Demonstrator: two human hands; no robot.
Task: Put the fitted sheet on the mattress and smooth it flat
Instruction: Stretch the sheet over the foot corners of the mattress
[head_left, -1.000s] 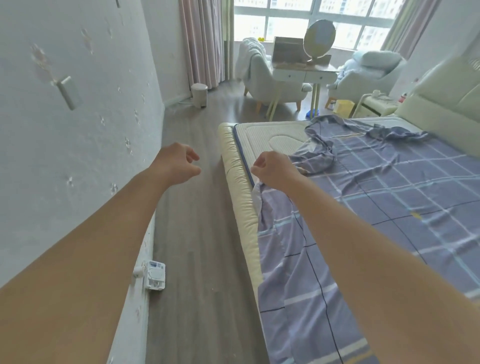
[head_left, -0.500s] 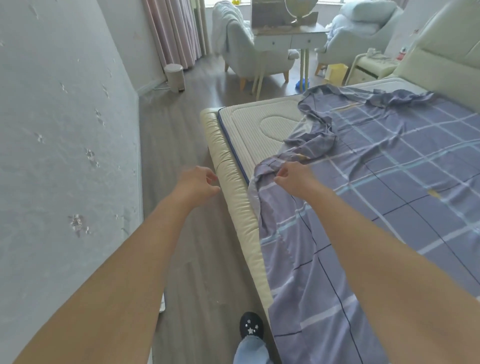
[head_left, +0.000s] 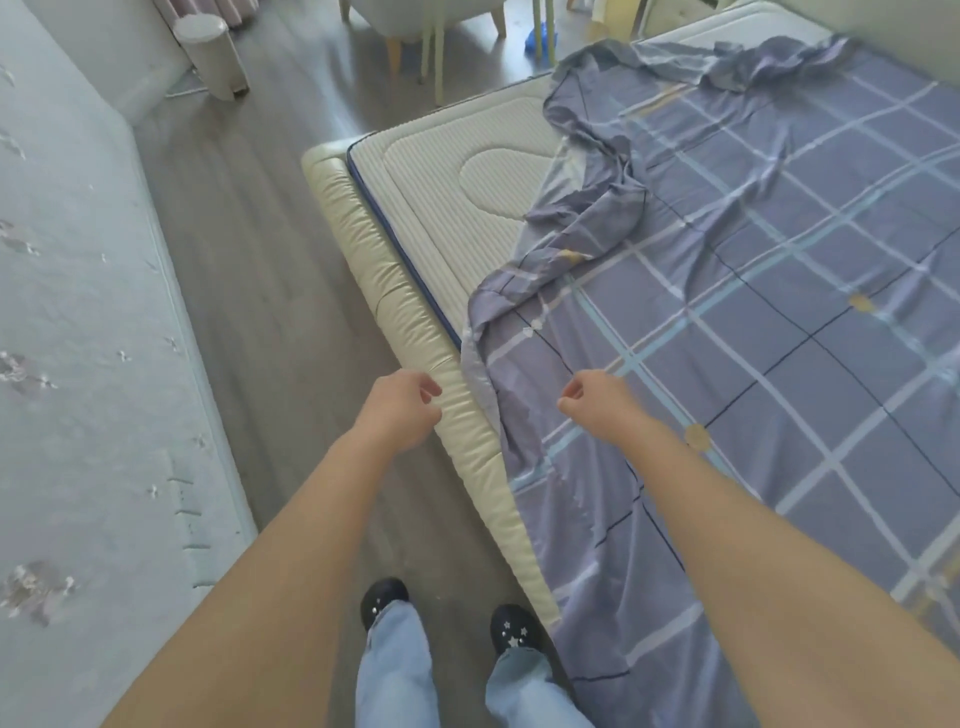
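The lilac-grey cotton fitted sheet with its pale blue and white check (head_left: 753, 291) lies spread over most of the ribbed cream mattress (head_left: 441, 171), but its far corner is rucked back in a twisted fold, leaving that corner of the mattress bare, while along the near side its edge hangs just over the padded cream leather bed frame (head_left: 415, 322). Half a second ago the right hand (head_left: 597, 405) was down on the sheet's edge as if pinching it; now it hovers above the cloth, fingers curled in loosely with thumb against forefinger, and I cannot tell whether any fabric is caught there, though it looks clear of it. The left hand (head_left: 400, 405) hangs beside the frame over the grey wood floor (head_left: 260, 234), fingers loosely curled round nothing. The person has also stepped along the bed and tipped their head down, so both black slippers with white stars (head_left: 511, 629) now show beside the frame. To my mind the side is roughly placed and the bare far corner is the next job. A small cream pedal bin (head_left: 210, 52) stands by the wall. No writing or brand is legible anywhere.
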